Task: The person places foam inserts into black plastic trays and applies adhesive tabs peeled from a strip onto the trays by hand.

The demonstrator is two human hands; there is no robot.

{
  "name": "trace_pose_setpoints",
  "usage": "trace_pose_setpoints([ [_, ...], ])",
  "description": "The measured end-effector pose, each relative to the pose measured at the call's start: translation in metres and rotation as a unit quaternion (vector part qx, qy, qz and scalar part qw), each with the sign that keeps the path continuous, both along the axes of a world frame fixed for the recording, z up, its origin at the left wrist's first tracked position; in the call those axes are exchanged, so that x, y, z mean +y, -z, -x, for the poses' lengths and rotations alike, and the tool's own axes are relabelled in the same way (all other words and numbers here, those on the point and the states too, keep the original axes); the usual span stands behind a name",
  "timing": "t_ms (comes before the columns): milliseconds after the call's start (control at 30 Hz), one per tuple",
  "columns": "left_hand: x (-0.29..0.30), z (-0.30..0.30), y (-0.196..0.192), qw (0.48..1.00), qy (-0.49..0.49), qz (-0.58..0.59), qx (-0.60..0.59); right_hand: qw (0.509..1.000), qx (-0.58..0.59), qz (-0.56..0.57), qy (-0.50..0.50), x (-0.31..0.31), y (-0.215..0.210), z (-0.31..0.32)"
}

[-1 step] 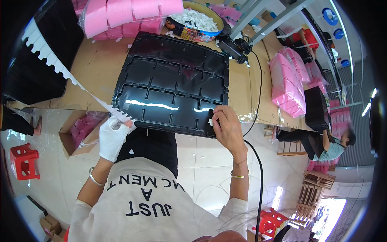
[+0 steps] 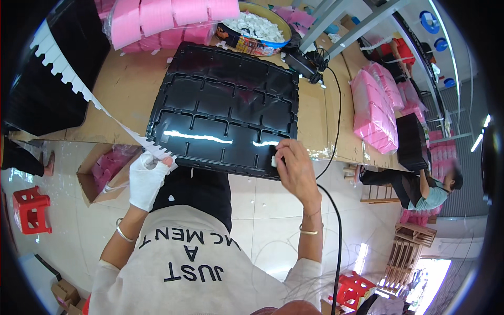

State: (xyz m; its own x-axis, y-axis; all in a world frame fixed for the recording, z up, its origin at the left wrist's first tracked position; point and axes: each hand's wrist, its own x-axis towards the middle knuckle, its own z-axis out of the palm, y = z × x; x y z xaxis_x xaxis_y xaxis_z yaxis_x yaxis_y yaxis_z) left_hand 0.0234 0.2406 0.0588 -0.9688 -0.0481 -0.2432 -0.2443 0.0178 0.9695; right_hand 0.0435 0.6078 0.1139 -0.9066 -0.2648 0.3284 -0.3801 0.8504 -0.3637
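Observation:
A black plastic tray [image 2: 231,113] with rows of shallow compartments lies on the cardboard-covered table in front of me, its near edge by my body. My left hand [image 2: 148,178], in a white fingerless glove, is closed on the end of a long white strip [image 2: 73,79] with a toothed edge. That strip runs from the tray's near left corner up to the far left. At the near right corner of the tray, my bare right hand [image 2: 298,168] pinches a small white piece [image 2: 274,161] against the rim. Its fingertips partly hide the piece.
Pink wrapped bundles [image 2: 173,21] and a round tub [image 2: 257,31] of white scraps stand behind the tray. A black stack [image 2: 52,89] is at left, a cardboard box [image 2: 97,184] below the table. A black cable [image 2: 338,220] hangs at right; another person [image 2: 420,189] works beyond.
My right hand has shifted very slightly at the tray corner, with the small white piece at its fingertips. My left hand, the strip and the tray look the same.

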Motion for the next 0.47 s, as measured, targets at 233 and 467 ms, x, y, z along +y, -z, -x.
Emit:
trace_pose_setpoints([
  [233,0.001,-0.016,-0.024,0.999,-0.001,-0.037,0.037,0.932,-0.167,0.318,-0.052,-0.109,0.005,-0.030],
  [467,0.010,-0.017,-0.051,0.997,0.036,-0.061,-0.020,0.922,-0.101,0.373,-0.023,-0.170,0.008,-0.016],
])
